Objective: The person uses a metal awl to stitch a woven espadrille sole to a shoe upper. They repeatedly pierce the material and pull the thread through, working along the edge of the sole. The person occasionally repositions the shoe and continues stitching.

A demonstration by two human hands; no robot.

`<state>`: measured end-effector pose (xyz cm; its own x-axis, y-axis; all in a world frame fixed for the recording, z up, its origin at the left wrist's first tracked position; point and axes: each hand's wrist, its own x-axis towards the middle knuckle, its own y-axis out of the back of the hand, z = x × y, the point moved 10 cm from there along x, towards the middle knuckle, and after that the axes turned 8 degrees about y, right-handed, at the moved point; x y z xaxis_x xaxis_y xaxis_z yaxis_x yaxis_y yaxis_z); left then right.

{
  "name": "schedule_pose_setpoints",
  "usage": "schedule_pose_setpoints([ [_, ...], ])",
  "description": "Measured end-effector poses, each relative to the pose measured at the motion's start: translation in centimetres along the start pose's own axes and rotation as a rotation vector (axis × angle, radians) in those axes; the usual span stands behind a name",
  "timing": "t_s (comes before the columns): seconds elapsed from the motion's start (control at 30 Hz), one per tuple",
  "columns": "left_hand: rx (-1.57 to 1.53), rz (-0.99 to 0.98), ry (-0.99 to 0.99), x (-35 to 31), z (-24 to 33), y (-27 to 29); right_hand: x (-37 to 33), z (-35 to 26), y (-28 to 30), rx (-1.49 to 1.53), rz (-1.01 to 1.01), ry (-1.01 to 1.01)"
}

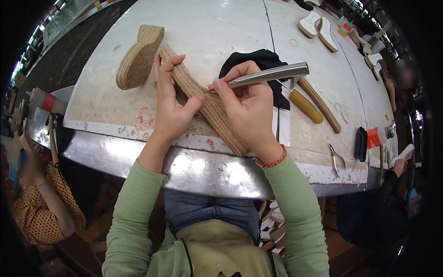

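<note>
A: Quick, where's the wedge sole (217,112), and each grip?
B: Over the tabletop (99,94), slanting 11 to 5 o'c, near end by the metal edge (212,173). L hand (174,108): grip closed round it, thumb nr side, fingers far side. R hand (254,104): grip closed on a metal-handled tool (272,75), tip at the sole by the L thumb.
A: Surroundings? Obstructions?
B: Clock from held sole: 2nd sole (140,57) at 10, nearby. Black cloth (264,57) at 1, partly hidden by R hand + tool. Yellow-handled tool (306,106) & wooden handle (321,107) at 3, side by side. Nippers (336,160) at 4. Black case (361,144) btw 3 & 4, red-banded bottle (376,137) just beside. White soles (318,30), a pr, at 2, well apart.
</note>
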<state>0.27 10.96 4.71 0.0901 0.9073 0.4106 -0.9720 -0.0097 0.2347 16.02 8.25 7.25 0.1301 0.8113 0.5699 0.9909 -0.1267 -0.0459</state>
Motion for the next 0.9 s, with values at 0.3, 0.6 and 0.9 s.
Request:
schedule_pose_setpoints([
  [0.3,0.048,0.008,-0.010,-0.1,0.0,-0.4,0.1,0.1,-0.3,0.035,-0.026,-0.048],
  [0.6,0.001,-0.007,0.025,0.0,-0.4,-0.4,0.0,1.3,0.4,0.183,0.079,-0.130],
  [0.9,-0.005,-0.004,0.004,0.0,-0.2,0.1,-0.3,-1.2,-0.6,-0.052,-0.066,0.057],
])
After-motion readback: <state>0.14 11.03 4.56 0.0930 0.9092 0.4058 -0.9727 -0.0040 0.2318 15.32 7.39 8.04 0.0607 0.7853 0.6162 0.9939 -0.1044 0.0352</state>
